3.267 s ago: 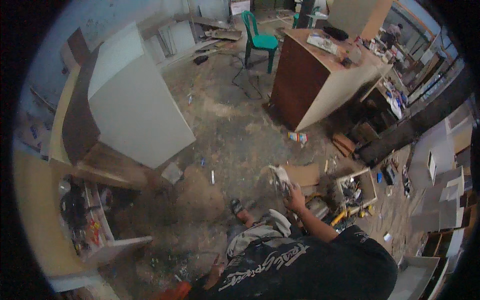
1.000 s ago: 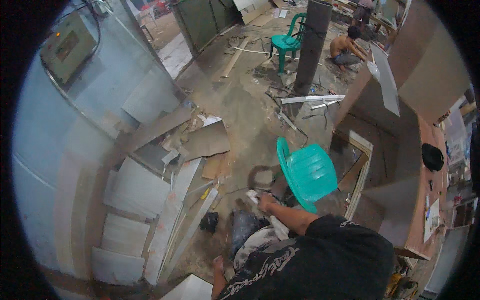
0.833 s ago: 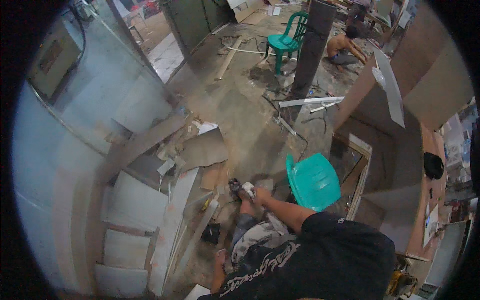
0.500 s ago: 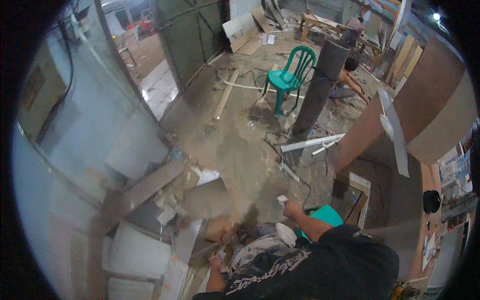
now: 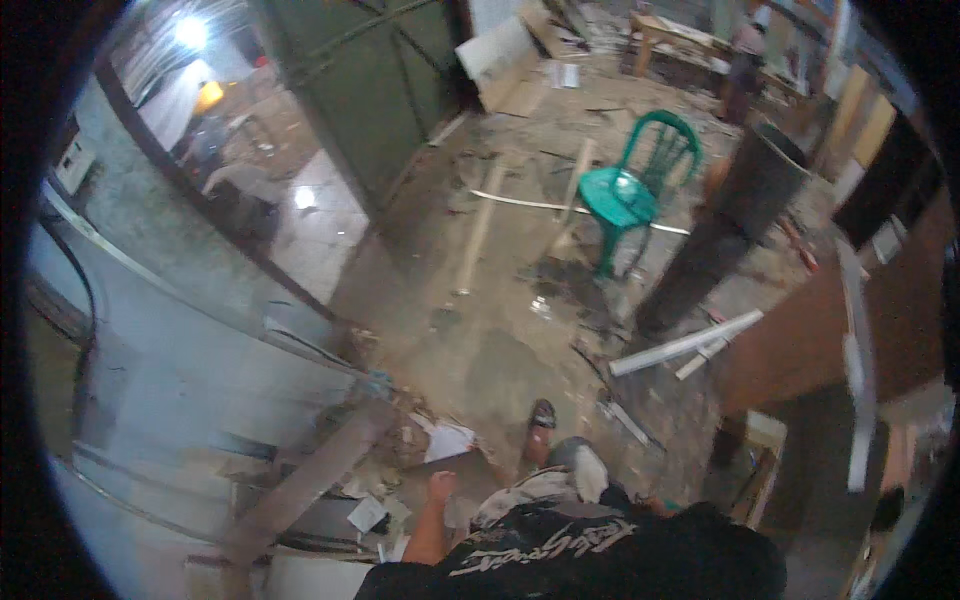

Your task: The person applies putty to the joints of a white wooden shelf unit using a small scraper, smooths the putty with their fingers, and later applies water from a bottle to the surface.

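Observation:
My left hand [image 5: 441, 487] hangs low beside my left leg, over boards and scraps near the wall. Its fingers look curled in, and nothing shows in them, though it is small and blurred. The nearest thing to it is a crumpled white sheet [image 5: 447, 441] on the floor. My right hand is out of sight beyond the dark shirt [image 5: 600, 545]. One foot [image 5: 541, 420] in dark footwear is on the floor ahead of my body.
A green plastic chair [image 5: 620, 195] stands ahead, beside a tall dark cylinder [image 5: 725, 220]. White strips [image 5: 685, 343] lie right of centre. A brown panel [image 5: 800, 340] rises at the right. A plank [image 5: 310, 480] leans low on the left. Beyond the green metal door [image 5: 370, 90] is an opening.
My view has swung, and my body has moved forward over the floor. My right hand, which held a small white thing, has dropped out of sight. A foot has come into view.

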Available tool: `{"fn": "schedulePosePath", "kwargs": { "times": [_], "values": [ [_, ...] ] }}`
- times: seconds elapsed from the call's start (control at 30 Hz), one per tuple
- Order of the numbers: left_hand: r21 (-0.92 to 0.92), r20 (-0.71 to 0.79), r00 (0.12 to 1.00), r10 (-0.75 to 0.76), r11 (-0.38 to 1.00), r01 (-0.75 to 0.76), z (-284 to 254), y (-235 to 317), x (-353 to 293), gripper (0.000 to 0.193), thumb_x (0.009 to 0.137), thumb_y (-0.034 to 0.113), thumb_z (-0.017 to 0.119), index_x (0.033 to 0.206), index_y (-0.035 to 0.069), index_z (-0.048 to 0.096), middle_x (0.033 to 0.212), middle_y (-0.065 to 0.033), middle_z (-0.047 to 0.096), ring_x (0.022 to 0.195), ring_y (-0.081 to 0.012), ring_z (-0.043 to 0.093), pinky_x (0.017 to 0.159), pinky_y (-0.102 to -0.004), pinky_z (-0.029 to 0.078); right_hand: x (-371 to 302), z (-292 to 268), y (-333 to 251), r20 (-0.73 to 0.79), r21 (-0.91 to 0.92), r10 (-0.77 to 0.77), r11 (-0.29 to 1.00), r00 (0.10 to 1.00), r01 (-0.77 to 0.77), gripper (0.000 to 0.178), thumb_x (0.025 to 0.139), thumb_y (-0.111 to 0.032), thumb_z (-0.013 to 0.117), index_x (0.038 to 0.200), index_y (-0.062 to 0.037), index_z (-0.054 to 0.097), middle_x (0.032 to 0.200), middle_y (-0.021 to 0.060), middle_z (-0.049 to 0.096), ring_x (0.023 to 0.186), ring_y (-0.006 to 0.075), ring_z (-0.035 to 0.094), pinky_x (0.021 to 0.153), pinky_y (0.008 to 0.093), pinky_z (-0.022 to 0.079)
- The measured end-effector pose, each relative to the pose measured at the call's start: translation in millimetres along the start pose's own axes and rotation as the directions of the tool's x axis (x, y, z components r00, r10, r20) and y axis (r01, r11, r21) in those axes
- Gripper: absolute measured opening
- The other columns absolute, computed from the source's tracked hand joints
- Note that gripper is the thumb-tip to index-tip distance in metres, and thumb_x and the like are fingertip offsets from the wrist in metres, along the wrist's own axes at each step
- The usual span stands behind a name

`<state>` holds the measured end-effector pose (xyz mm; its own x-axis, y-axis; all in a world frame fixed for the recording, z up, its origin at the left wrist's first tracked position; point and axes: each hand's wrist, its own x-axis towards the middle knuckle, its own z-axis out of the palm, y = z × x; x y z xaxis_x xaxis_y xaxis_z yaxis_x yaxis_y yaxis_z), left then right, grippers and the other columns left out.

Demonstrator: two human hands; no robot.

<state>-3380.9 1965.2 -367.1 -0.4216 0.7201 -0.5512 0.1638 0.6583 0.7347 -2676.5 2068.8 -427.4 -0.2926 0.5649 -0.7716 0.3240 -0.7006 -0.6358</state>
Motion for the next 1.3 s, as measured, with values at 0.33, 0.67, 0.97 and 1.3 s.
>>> {"fn": "schedulePosePath", "kwargs": {
  "times": [0.33,0.67,0.97,1.3],
  "values": [
    [0.134,-0.140,0.942,-0.305,0.937,0.324,-71,109,155,0.051,0.084,0.045,0.072,0.113,0.003,0.070,0.109,-0.0197,0.071,0.110,-0.0342,0.065,0.095,-0.0425,0.050,251,153,-438,-0.242,-0.874,-0.181,0.467,0.953,-0.133,0.069,0.064,-0.030,0.083,0.127,-0.0090,0.064,0.121,0.0203,0.066,0.111,0.0344,0.065,0.097,0.0430,0.052],
    [0.493,0.273,0.938,-0.216,0.868,0.057,-147,229,379,0.034,0.096,0.030,0.055,0.122,0.011,0.066,0.111,-0.0112,0.071,0.106,-0.0292,0.066,0.089,-0.0414,0.050,399,197,-774,-0.361,-0.692,-0.327,0.722,0.873,-0.015,0.066,0.066,-0.029,0.077,0.128,-0.0149,0.063,0.118,0.0234,0.065,0.113,0.0420,0.060,0.097,0.0481,0.050],
    [0.291,0.068,0.994,0.081,0.952,-0.097,-217,481,742,0.037,0.094,0.026,0.056,0.125,0.008,0.062,0.108,-0.0136,0.071,0.102,-0.0286,0.066,0.085,-0.0417,0.050,491,156,-841,-0.443,-0.608,0.039,0.721,0.895,-0.333,0.064,0.069,-0.036,0.082,0.125,-0.0095,0.067,0.110,0.0165,0.071,0.101,0.0320,0.068,0.085,0.0441,0.054],
    [0.343,0.218,0.975,0.034,0.933,-0.109,-223,677,996,0.037,0.092,0.027,0.059,0.122,0.005,0.063,0.105,-0.0140,0.070,0.098,-0.0278,0.066,0.082,-0.0413,0.050,680,118,-935,-0.225,-0.436,0.285,0.826,0.932,-0.358,0.037,0.076,-0.029,0.072,0.105,-0.0069,0.072,0.099,0.0170,0.071,0.087,0.0317,0.068,0.076,0.0461,0.052]
  ]
}}
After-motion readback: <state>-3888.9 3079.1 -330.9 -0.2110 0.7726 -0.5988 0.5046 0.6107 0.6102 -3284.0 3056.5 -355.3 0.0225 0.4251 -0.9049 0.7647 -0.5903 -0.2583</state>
